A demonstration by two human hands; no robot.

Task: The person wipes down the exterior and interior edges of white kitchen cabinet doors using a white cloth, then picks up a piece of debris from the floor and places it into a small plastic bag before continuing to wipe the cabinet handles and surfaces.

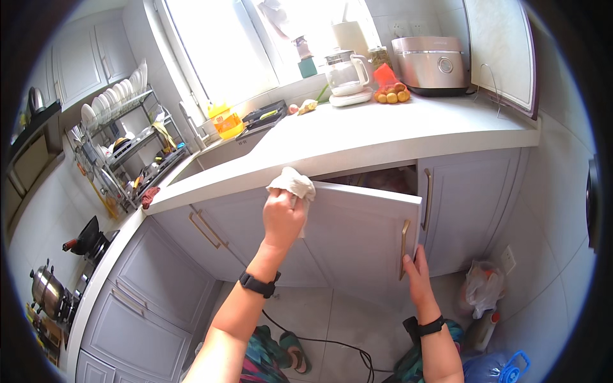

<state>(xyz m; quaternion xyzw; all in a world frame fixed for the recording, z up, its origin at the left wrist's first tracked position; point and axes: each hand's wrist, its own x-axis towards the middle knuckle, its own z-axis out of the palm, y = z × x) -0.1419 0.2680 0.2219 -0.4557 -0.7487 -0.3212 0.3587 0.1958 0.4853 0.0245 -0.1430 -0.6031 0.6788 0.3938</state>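
My left hand is closed on a pale cloth, which it holds at the hinge-side top of a grey cabinet door. That door stands partly open below the white countertop. At the door's free edge is my right hand, its thumb near the lower end of the brass-coloured handle and its fingers around the edge. Behind the door, the dark cabinet inside shows bagged things that I cannot make out.
On the countertop stand a rice cooker, a glass kettle and a red net bag of round produce. A black cable crosses the floor. A plastic bag and a blue-capped water jug stand at the right.
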